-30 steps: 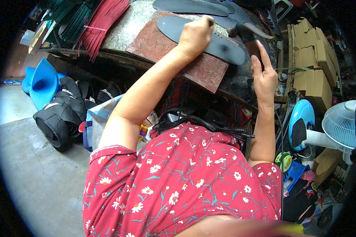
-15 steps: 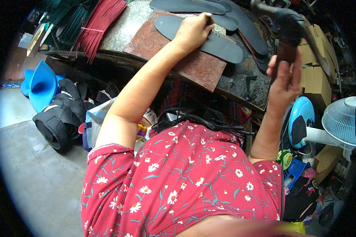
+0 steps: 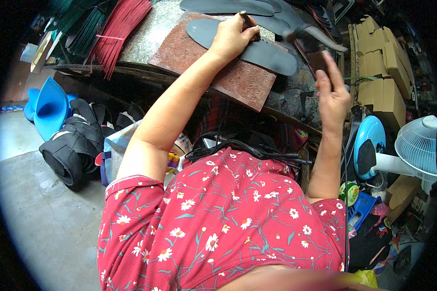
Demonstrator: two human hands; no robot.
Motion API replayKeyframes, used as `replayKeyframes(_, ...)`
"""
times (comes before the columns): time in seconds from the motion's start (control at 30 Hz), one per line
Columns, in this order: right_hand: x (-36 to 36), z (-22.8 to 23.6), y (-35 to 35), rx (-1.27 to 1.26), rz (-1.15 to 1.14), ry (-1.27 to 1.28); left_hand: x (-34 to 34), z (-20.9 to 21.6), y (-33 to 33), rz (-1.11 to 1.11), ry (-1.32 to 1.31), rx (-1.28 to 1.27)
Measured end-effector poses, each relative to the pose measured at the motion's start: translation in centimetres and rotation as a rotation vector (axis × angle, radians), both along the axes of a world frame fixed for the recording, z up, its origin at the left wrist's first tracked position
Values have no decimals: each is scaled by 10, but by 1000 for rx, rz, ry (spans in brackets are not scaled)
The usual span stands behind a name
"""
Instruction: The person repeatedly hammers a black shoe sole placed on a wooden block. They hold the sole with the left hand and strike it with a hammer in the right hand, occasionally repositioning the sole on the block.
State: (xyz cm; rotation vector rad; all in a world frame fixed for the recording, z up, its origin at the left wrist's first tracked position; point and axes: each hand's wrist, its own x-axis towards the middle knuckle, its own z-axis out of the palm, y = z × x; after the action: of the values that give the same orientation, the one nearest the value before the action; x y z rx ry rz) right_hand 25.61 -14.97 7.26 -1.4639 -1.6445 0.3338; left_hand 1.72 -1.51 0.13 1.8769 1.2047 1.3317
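Note:
My left hand (image 3: 228, 40) is closed around a short dark punch (image 3: 248, 19). The tool stands on a grey sole-shaped sheet (image 3: 271, 58), near a row of small dark holes or marks; its tip is hidden by my fingers. Under the sheet lies a reddish-brown slab (image 3: 240, 86), at the front of the workbench. To the right, my right hand (image 3: 334, 99) grips a hammer (image 3: 316, 61) by its dark handle. Motion smears the hammer's head, which is to the right of the punch and apart from it.
More grey sole sheets (image 3: 228, 6) lie behind. Bundles of red strips (image 3: 115, 36) and green strips (image 3: 85, 41) sit at the far left. Cardboard boxes (image 3: 386, 102) and a fan (image 3: 417, 145) stand at right. Black rolls (image 3: 65, 157) are on the floor at left.
My right hand has swung the hammer down and leftward from its raised position, toward the sole sheet. My left hand stays at nearly the same spot, and more of the punch shows above it.

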Motion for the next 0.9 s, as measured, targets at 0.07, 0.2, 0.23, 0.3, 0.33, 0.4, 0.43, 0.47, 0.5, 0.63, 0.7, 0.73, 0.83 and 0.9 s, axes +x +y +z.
replayKeyframes(0.07,-1,14,-4,174,68,196,3,4,-4,27,120,143)
replayKeyframes(0.2,-5,11,-3,274,136,214,16,10,-14,28,368,376)
replayKeyframes(0.23,-5,4,0,163,111,170,18,10,-16,16,409,481)
replayKeyframes(0.3,-7,-12,8,-83,89,48,19,9,-17,68,417,370)
replayKeyframes(0.33,-4,-18,8,-100,-1,-70,18,8,-18,79,313,312)
replayKeyframes(0.4,-2,-29,11,-115,-79,-226,11,8,-13,118,135,164)
replayKeyframes(0.43,-1,-33,13,-94,-88,-256,9,9,-9,-25,-393,-239)
replayKeyframes(0.47,1,-36,13,-107,-109,-287,5,9,-6,-22,-559,-177)
replayKeyframes(0.5,2,-37,13,-59,-99,-300,1,10,-3,-18,-711,-137)
replayKeyframes(0.63,4,-38,12,-165,-115,-305,-11,7,-3,15,-491,-136)
replayKeyframes(0.7,4,-38,12,-202,-115,-279,-11,4,-7,65,-288,-148)
replayKeyframes(0.73,4,-37,13,-178,-108,-266,-11,4,-7,71,-366,-103)
replayKeyframes(0.83,3,-36,13,-184,-112,-275,-11,6,-10,92,-474,-145)
replayKeyframes(0.9,2,-35,13,-213,-122,-278,-10,8,-10,41,-401,-152)
